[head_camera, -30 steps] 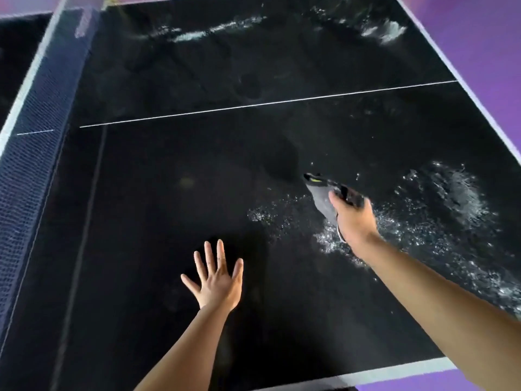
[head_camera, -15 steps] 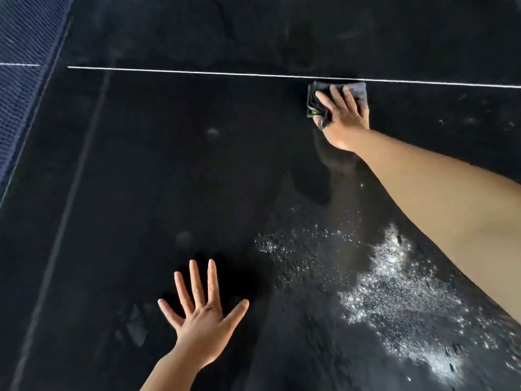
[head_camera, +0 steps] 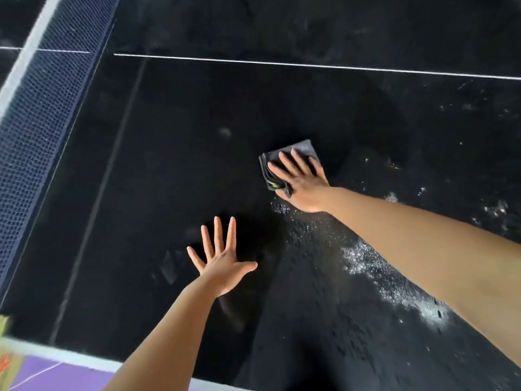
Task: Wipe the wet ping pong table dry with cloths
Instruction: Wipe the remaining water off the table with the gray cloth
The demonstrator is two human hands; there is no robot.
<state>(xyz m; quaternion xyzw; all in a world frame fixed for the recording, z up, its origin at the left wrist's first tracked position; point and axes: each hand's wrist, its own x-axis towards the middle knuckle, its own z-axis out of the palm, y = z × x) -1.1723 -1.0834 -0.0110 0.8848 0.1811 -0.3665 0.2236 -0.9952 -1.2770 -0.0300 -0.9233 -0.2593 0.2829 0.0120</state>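
Matt black table (head_camera: 197,165) w/ glistening wet patches, folded grey cloth (head_camera: 298,150), mesh net (head_camera: 42,108).

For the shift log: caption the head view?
Right hand presses grey cloth on wet table; left hand spread.

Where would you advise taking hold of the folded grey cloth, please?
Probably by its stacked folded edges, coming from the net side. The right hand lies flat over most of the cloth, leaving that layered side bare on the table.
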